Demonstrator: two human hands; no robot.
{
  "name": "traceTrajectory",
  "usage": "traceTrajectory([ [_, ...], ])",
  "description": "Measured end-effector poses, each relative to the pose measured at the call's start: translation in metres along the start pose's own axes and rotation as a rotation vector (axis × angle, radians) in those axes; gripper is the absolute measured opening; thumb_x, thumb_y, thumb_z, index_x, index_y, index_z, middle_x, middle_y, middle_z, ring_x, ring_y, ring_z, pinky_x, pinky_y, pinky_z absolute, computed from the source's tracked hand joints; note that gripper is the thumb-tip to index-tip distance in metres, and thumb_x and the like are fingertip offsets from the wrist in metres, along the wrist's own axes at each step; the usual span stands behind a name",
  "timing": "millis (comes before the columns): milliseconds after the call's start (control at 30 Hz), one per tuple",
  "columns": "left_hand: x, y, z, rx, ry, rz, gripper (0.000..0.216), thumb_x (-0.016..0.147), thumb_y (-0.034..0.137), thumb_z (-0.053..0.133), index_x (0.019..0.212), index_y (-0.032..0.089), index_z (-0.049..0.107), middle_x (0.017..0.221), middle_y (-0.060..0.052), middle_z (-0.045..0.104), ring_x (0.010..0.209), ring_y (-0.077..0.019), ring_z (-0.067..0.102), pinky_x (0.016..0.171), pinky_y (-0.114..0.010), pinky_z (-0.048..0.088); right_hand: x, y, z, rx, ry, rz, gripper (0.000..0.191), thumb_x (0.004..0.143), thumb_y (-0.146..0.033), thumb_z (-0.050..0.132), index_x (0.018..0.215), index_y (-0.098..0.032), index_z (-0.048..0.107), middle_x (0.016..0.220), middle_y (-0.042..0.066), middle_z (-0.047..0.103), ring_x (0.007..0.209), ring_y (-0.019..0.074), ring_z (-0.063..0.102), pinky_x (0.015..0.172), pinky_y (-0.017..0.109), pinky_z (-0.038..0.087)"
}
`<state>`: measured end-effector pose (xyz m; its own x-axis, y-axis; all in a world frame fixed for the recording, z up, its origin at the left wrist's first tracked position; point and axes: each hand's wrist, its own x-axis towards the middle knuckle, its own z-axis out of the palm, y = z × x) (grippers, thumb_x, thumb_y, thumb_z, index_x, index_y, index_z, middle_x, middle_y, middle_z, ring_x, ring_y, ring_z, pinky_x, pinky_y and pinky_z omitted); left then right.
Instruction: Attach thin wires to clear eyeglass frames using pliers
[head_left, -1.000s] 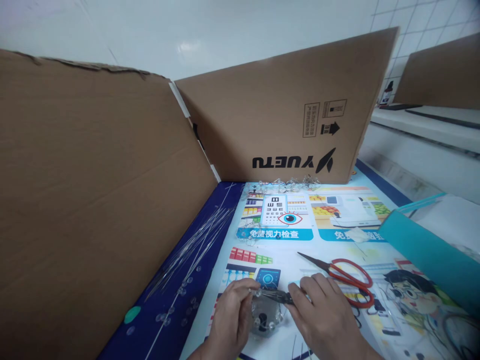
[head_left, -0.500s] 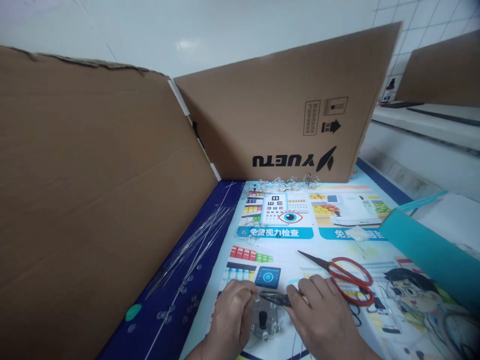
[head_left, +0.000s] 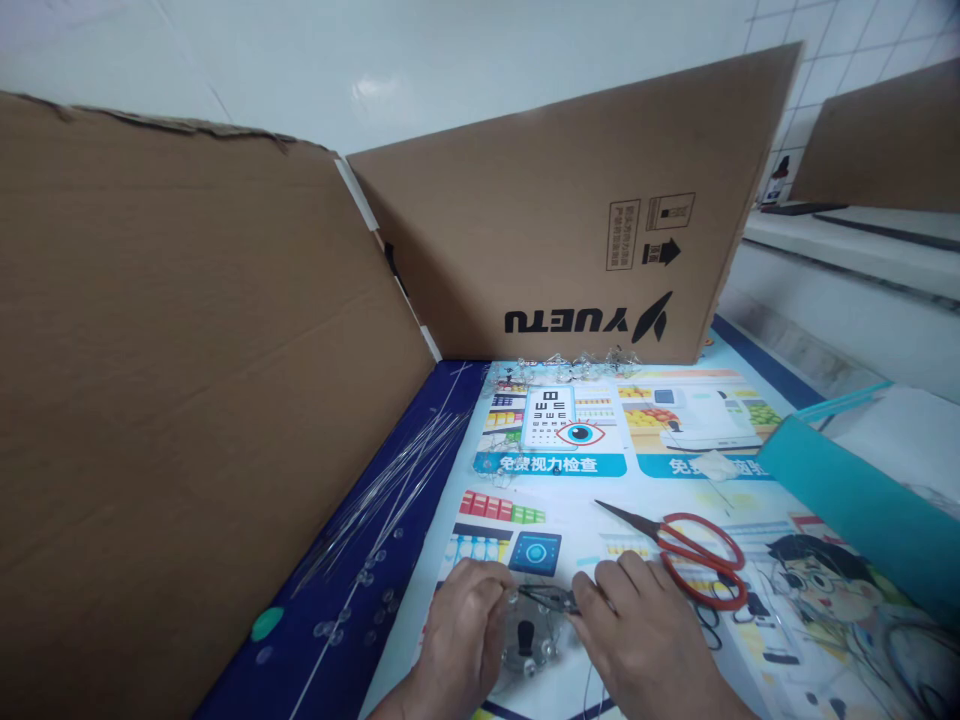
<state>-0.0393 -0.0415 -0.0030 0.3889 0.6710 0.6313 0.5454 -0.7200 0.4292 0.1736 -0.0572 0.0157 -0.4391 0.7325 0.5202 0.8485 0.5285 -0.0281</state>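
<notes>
My right hand (head_left: 649, 630) is closed around a pair of dark needle-nose pliers (head_left: 551, 597), with the jaws pointing left. My left hand (head_left: 461, 630) pinches the edge of a clear-beaded wire piece (head_left: 544, 655) at the pliers' tip. The exact spot where fingers, jaws and wire meet is too small to make out. Beads ring the piece, and a dark printed shape shows through its middle. Beyond my right hand lie red-handled scissors (head_left: 705, 560), blades pointing left.
Long thin wires (head_left: 382, 485) and loose clear beads (head_left: 365, 578) lie on the blue strip at left, near a green disc (head_left: 267, 624). Beaded wire pieces (head_left: 577, 368) line the foot of the cardboard panel (head_left: 570, 230). A teal box (head_left: 855, 510) stands at right.
Both hands stay nearly in place. The pliers and the beaded piece have shifted only very slightly; the grip is the same.
</notes>
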Motion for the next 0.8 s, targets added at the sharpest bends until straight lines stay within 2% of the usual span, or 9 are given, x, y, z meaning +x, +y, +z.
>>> traceTrajectory([
  [333, 0.0028, 0.0052, -0.0032, 0.071, 0.024, 0.073, 0.021, 0.079, 0.001, 0.043, 0.092, 0.017, 0.045, 0.082, -0.006, 0.059, 0.069, -0.0178, 0.054, 0.061, -0.032, 0.044, 0.0011, -0.0024, -0.0033, -0.011, -0.015, 0.005, 0.015, 0.083, -0.030, 0.053, 0.093, -0.021, 0.057, 0.074, 0.002, 0.052, 0.072, 0.0202, 0.046, 0.064, 0.035, 0.029],
  [567, 0.0053, 0.0062, -0.0035, 0.083, 0.065, 0.098, 0.019, 0.079, 0.001, 0.044, 0.089, 0.017, 0.045, 0.080, -0.005, 0.060, 0.066, -0.0171, 0.055, 0.060, -0.031, 0.044, -0.0006, -0.0030, -0.0032, 0.018, -0.002, 0.033, 0.017, 0.077, -0.027, 0.060, 0.092, -0.020, 0.058, 0.073, 0.001, 0.054, 0.073, 0.0200, 0.046, 0.064, 0.034, 0.028],
  [800, 0.0014, 0.0026, -0.0023, 0.071, 0.047, 0.134, 0.021, 0.078, 0.000, 0.045, 0.092, 0.017, 0.045, 0.080, -0.007, 0.060, 0.065, -0.0164, 0.054, 0.060, -0.032, 0.044, 0.0015, -0.0036, -0.0059, 0.113, -0.015, 0.098, 0.020, 0.067, -0.024, 0.070, 0.083, -0.023, 0.058, 0.072, -0.001, 0.055, 0.073, 0.0190, 0.047, 0.065, 0.032, 0.029],
])
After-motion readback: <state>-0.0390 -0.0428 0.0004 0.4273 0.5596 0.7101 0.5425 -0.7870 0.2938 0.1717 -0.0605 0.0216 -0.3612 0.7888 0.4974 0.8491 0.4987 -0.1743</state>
